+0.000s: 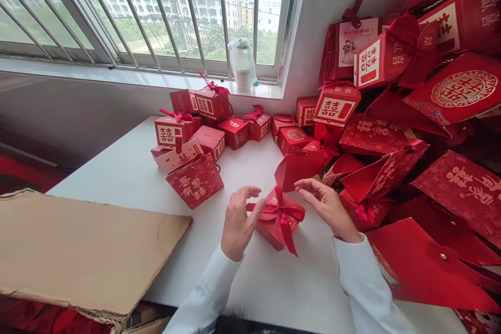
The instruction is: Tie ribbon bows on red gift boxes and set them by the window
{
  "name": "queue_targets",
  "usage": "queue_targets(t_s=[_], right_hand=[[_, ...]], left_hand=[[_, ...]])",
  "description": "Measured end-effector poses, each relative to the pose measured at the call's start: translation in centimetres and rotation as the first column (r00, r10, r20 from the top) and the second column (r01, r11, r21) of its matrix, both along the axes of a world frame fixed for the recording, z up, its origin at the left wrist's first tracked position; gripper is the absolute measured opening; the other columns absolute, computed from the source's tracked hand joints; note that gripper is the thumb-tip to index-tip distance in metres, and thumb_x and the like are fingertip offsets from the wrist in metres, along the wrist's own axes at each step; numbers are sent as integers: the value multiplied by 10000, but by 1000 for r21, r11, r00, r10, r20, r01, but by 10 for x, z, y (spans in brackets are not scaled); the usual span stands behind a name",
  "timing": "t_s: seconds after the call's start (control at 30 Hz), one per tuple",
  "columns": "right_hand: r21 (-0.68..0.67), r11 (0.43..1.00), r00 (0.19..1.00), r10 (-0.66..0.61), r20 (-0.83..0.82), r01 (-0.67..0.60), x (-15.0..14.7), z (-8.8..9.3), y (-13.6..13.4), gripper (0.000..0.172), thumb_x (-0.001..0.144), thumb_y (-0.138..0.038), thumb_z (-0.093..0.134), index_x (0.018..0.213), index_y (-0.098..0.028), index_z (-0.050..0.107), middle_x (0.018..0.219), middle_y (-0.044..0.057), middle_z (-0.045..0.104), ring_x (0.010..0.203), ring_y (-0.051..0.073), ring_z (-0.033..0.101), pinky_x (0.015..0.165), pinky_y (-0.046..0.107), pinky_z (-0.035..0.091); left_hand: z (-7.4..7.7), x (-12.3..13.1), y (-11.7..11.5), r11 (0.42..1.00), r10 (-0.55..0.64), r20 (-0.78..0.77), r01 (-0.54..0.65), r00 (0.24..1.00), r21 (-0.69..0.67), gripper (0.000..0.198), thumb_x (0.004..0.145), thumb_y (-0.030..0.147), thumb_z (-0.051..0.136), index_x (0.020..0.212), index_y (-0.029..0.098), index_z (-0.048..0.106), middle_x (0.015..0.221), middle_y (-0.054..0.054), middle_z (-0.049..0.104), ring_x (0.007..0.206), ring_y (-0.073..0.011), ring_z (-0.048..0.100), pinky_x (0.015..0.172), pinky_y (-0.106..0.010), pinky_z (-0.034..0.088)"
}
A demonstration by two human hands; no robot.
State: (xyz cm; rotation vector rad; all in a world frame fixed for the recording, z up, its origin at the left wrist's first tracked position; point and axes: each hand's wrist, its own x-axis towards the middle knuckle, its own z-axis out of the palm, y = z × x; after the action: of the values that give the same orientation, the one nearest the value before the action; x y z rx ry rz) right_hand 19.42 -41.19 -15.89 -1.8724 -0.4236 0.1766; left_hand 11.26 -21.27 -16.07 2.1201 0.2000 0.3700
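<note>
My hands (239,224), spread and grasping nothing, flank the box (269,233), probably light and crushable, best gripped by its sides.

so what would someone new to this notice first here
Most likely the big heap of red gift boxes and bags filling the right side of the view. Next, perhaps, the red box topped with a ribbon bow, on the white table between the left hand and the right hand. At the lower left, a large piece of plain brown cardboard stands out against all that red.
</note>
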Motion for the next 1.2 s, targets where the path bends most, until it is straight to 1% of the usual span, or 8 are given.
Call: queue_targets(t_s=[0.17, 0.3, 0.43, 0.67, 0.83, 0.9, 1.03, 1.2], right_hand=[[-53, 993, 991, -109, -84, 105, -23, -8, -20, 326, 809, -516, 590, 915, -209, 620, 846, 28, 657, 757, 165, 596, 655, 258, 453], [-99, 990, 989, -110, -97, 101, -40, -6, -12, 293, 793, -500, 622, 887, -223, 611, 800, -3, 650, 703, 147, 583, 659, 252, 438], [-123, 988, 990, -105, -98, 93, -43, -7, -6, 257, 801, -463, 615, 753, -211, 593, 749, -13, 627, 668, 139, 558, 652, 249, 420], [-67, 996, 990, -68, -127, 59, -26, -14, -9, 286, 804, -472, 577, 719, -201, 549, 666, -21, 530, 608, 124, 454, 562, 234, 354], [-44, 996, 989, -77, -127, 72, -18, -16, -9, 300, 793, -485, 589, 713, -200, 542, 658, -30, 508, 591, 113, 433, 555, 232, 347], [-32, 997, 989, -74, -129, 71, -17, -16, -11, 318, 794, -506, 586, 720, -199, 550, 669, -27, 520, 596, 114, 444, 558, 233, 356], [-13, 1000, 989, -28, -144, 27, -18, -16, -15, 318, 798, -523, 584, 794, -205, 595, 759, -8, 588, 675, 132, 515, 624, 241, 404], [2, 999, 984, 36, -174, -36, -21, -15, -14, 264, 764, -457, 654, 864, -215, 624, 794, -1, 589, 750, 156, 531, 704, 266, 421]], left_hand=[[-1, 11, -19, 1000, 4, -39, -4, 999, -6, 332, 825, 405, 589, 1086, 206, 537, 1030, -71, 610, 1011, -240, 540, 835, -386, 450], [-3, 15, -27, 1000, 4, -86, -2, 996, 14, 442, 779, 408, 639, 1146, 208, 497, 1053, -79, 599, 1026, -261, 519, 859, -423, 434], [-1, 14, -29, 1000, -13, -110, 14, 994, 7, 458, 754, 348, 658, 1152, 193, 492, 1065, -86, 594, 1035, -266, 519, 879, -439, 431], [-6, 17, -23, 984, -83, -106, 65, 991, -163, 419, 712, 297, 672, 1095, 191, 538, 1099, -91, 603, 1028, -253, 564, 874, -421, 467], [-6, 15, -18, 938, -149, -131, 98, 980, -332, 372, 759, 340, 648, 1092, 192, 571, 1124, -101, 610, 995, -229, 596, 834, -371, 494], [-3, 15, -17, 945, -139, -136, 90, 981, -316, 349, 789, 383, 623, 1088, 204, 591, 1117, -99, 614, 1026, -237, 583, 821, -365, 494], [0, 15, -22, 984, -64, -132, 41, 989, -174, 425, 774, 471, 634, 1112, 220, 579, 1097, -92, 613, 1075, -260, 539, 859, -403, 471], [-2, 16, -29, 996, -68, -99, 61, 993, -71, 408, 727, 367, 691, 1084, 208, 573, 1094, -81, 609, 1071, -263, 530, 923, -441, 429]])
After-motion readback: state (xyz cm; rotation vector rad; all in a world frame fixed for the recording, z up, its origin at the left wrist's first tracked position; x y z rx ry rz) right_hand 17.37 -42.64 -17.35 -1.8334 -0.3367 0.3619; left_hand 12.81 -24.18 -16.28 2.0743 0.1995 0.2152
